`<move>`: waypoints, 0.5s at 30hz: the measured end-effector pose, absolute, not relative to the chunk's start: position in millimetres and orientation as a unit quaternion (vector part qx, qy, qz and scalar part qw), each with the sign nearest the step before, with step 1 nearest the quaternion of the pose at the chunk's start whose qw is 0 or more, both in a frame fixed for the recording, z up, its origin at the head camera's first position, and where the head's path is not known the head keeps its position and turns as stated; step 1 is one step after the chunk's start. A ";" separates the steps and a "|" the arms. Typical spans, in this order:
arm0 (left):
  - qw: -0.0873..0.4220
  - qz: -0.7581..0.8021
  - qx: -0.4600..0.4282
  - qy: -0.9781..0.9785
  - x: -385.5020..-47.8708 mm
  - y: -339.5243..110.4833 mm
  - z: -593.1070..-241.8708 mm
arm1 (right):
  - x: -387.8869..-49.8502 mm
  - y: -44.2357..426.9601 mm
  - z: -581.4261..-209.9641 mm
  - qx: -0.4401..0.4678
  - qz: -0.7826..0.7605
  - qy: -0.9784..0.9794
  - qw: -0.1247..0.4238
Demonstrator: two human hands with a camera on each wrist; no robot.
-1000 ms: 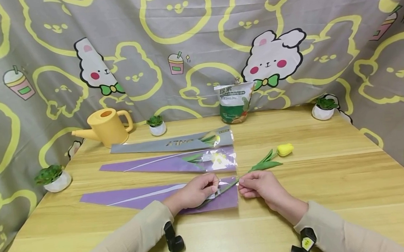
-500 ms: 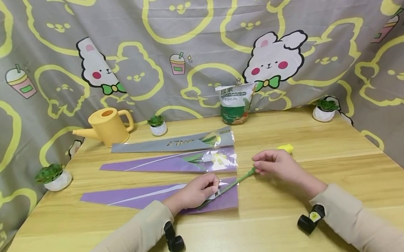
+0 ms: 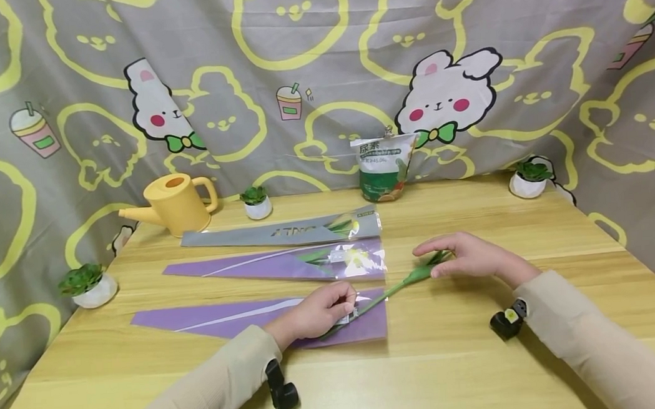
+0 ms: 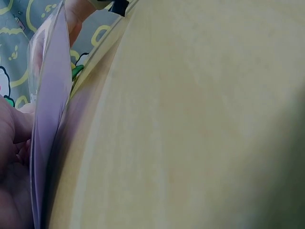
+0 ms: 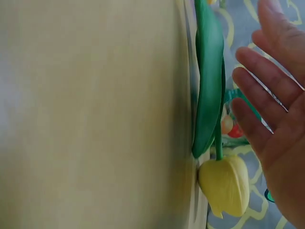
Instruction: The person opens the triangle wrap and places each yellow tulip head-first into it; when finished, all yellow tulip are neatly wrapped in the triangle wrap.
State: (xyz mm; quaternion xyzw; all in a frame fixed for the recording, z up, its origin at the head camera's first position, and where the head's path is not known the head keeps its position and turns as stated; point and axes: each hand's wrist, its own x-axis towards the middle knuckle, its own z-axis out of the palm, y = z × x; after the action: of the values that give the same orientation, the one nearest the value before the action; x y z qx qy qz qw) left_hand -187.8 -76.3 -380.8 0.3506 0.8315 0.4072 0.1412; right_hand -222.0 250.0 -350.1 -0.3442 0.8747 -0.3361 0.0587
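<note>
My left hand [image 3: 317, 311] pinches the front purple flower sleeve [image 3: 199, 318] near its clear end. In the left wrist view, the sleeve's purple side [image 4: 50, 109] stands partly lifted off the table beside the fingers. A yellow tulip [image 5: 224, 186] has its green stem [image 3: 386, 295] running across that sleeve's clear part; I cannot tell whether it lies inside or on top. My right hand [image 3: 466, 255] hovers around the tulip's leaves [image 3: 419, 274], fingers straight and spread, as the right wrist view shows. The hand hides the bloom in the head view.
Behind lie another purple sleeve [image 3: 263, 265] and a grey one [image 3: 239, 237], both with flowers inside. A yellow watering can [image 3: 175, 204], a green-and-white pouch [image 3: 382, 173] and small potted succulents [image 3: 257, 204] stand toward the back. Another succulent [image 3: 93, 291] is at the left edge.
My right hand has slid up and right along the tulip, from the stem below the leaves to the leaves, and its fingers have spread. The left hand has stayed in place.
</note>
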 end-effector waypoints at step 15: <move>0.147 0.406 0.345 0.833 -186.7 -76.4 -378.0 | -231.8 244.4 -352.7 -0.398 -0.248 0.877 0.108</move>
State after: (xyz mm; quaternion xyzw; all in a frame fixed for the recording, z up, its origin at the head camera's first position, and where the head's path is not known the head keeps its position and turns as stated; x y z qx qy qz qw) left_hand -186.7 -76.4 -378.0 0.3452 0.8332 0.4063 0.1468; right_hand -231.8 244.4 -352.7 -0.3979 0.8766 -0.2484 0.1076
